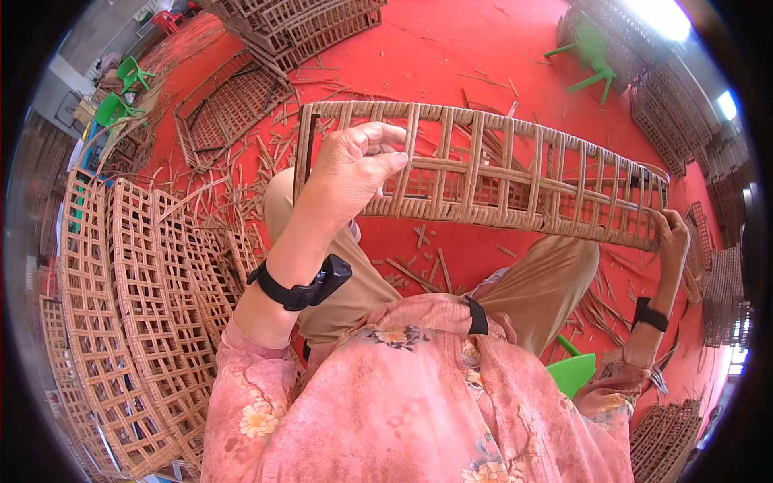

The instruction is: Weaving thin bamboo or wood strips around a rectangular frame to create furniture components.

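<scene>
A long brown wicker frame (475,167), woven in an open lattice with wrapped edges, is held up in front of me above my knees. My left hand (354,165) is at its left end, thumb and fingers closed about one of the upright strands. My right hand (673,233) grips the lower corner at the frame's right end, its fingers partly hidden behind the wicker. A dark bar shows along the left end of the frame. Each of my wrists has a black strap, and the left one carries a small black device (326,278).
Stacked wicker panels (145,298) stand close at my left. More woven pieces (298,28) are piled ahead, with one panel (229,113) lying beside them. Cut strips (431,278) litter the red floor (451,48). A green chair (592,52) stands at the far right.
</scene>
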`<state>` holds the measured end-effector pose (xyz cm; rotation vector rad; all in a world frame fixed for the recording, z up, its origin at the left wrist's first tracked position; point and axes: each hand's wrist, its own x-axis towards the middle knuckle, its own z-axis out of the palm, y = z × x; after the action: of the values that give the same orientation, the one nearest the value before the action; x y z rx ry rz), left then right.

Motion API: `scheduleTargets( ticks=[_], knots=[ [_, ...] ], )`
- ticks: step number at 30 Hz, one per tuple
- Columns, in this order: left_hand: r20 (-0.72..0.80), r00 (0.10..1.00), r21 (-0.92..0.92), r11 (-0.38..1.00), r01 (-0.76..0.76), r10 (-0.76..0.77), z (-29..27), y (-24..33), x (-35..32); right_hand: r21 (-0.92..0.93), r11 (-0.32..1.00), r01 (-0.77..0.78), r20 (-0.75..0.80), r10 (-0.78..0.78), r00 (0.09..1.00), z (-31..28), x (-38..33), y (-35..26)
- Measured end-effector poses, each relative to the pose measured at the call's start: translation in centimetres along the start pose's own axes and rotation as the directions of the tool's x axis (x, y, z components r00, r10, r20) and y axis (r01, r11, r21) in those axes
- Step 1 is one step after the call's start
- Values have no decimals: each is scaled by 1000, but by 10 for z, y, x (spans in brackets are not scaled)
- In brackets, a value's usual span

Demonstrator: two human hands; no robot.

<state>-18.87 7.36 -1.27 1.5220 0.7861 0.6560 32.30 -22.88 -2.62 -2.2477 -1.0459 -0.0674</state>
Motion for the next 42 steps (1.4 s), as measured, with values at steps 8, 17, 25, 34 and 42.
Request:
scheduleTargets(
  ticks=[8,17,25,34,42],
  knots=[
    [-311,903,129,954,-270,297,-42,8,-36,-62,980,191,-339,-200,919,63,-50,-195],
    [-471,622,362,780,-511,626,-52,54,-110,568,465,679,-53,-803,594,169,-102,-380],
    [-394,746,262,843,-469,537,-60,30,-82,713,509,482,67,-734,676,168,-102,-372],
    [-31,807,562,678,-474,590,-26,-34,-35,522,602,605,64,-735,675,161,-121,-357],
    [-98,842,736,608,-298,530,-47,-31,-39,372,724,582,131,-661,739,169,-128,-362]
  ],
)
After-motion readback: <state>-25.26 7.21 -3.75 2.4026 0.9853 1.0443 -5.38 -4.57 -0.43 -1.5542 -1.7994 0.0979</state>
